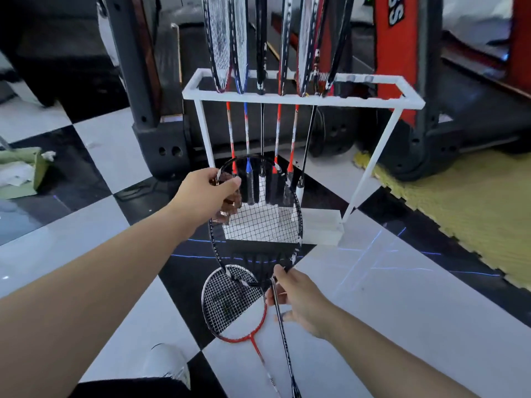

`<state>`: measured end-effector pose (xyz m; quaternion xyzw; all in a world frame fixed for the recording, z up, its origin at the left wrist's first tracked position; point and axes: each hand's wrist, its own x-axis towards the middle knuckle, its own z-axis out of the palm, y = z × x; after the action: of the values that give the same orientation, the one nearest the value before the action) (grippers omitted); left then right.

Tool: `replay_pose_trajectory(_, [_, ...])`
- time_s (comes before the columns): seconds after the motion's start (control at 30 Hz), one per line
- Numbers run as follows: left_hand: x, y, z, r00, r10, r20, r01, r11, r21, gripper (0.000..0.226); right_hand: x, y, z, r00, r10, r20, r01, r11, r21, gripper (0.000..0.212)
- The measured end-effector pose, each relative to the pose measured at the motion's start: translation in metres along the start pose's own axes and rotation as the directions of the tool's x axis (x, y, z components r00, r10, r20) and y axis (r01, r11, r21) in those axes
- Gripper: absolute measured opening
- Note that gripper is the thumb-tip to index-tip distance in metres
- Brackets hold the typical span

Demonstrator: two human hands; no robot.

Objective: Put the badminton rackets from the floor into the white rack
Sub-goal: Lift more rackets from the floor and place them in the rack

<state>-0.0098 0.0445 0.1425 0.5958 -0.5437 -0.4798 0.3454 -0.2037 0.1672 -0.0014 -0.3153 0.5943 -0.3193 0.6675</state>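
I hold a black racket [258, 225] in the air in front of the white rack [304, 100]. My left hand [209, 193] grips the top left of its head frame, fingers curled through the strings. My right hand [298, 300] pinches the racket at the throat, where the shaft meets the head. A red racket [230, 308] lies on the floor below, its head partly under the black one. Several rackets [261, 53] stand in the rack's left half, heads up and handles down.
The rack's right half [370, 90] has open slots. A yellow foam mat [459, 214] lies to the right, dark machine legs [155, 133] stand behind the rack, and a green box [26, 173] sits at the left. My white shoe [169, 366] is beside the red racket.
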Motion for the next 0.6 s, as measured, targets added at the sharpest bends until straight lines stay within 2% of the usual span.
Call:
replay_pose_trajectory(0.2, [-0.046,0.073,-0.009,0.983,0.178,0.045,-0.175,0.982,-0.071,0.025,-0.044,-0.047,-0.006,0.969,-0.237,-0.066,0.231,0.969,-0.086,0.036])
replay_pose_trajectory(0.3, [-0.073,0.110,-0.014,0.945,0.324,0.034,-0.320,0.943,-0.089,0.024,-0.066,-0.078,-0.013,0.931,-0.352,-0.095,0.340,0.932,-0.123,0.034])
replay_pose_trajectory(0.47, [-0.119,0.159,-0.027,0.871,0.491,-0.020,-0.484,0.850,-0.207,0.020,-0.112,-0.137,-0.027,0.817,-0.561,-0.135,0.513,0.813,-0.275,0.033])
replay_pose_trajectory(0.6, [-0.149,0.187,-0.035,0.786,0.616,-0.047,-0.614,0.769,-0.176,0.021,-0.150,-0.181,-0.042,0.715,-0.688,-0.125,0.600,0.696,-0.394,0.032])
